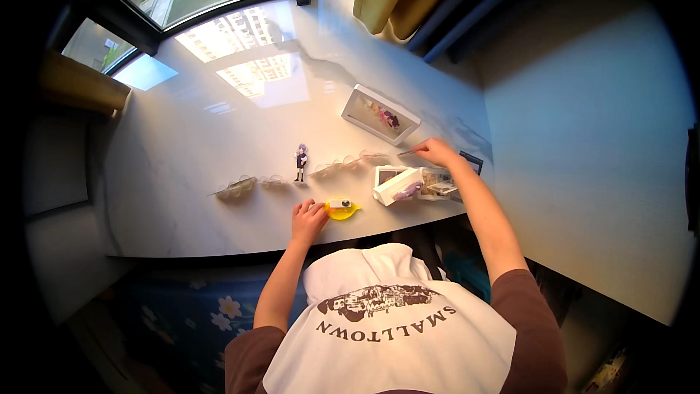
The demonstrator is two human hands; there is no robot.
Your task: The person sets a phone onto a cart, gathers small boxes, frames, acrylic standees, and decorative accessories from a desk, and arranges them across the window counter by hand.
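Observation:
My left hand rests on the tabletop with its fingers at the left edge of a yellow lemon-shaped dish; whether it grips the dish is unclear. A small white item with a dark round spot lies in the dish. My right hand pinches a thin flat piece at the right end of a row of clear plastic pieces. Farther left, more clear pieces lie in line. A small purple-haired character figure stands upright between these groups.
A white-framed box with a purple and pink figure inside lies beyond my right hand. White boxes and picture cards are piled below that hand. A dark-framed item lies beside my right forearm. Windows and curtains border the marbled table.

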